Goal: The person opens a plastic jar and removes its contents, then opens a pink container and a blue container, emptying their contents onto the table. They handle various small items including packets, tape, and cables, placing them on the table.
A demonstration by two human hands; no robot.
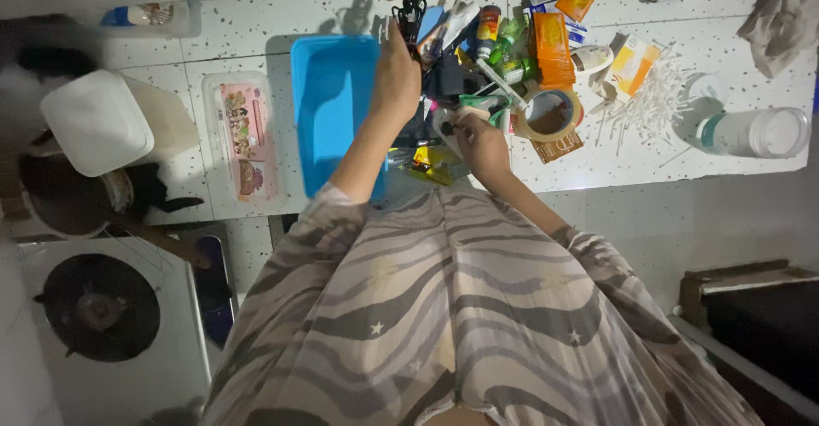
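The left hand is raised over the right edge of the blue tray and grips a black cable bundle, which stands up from the fingers, long axis pointing away from the person. The right hand lies just right of the tray, near the tape roll, and pinches a small dark piece. This piece is too small to identify. Both hands are closed around their things, near each other above the cluttered table.
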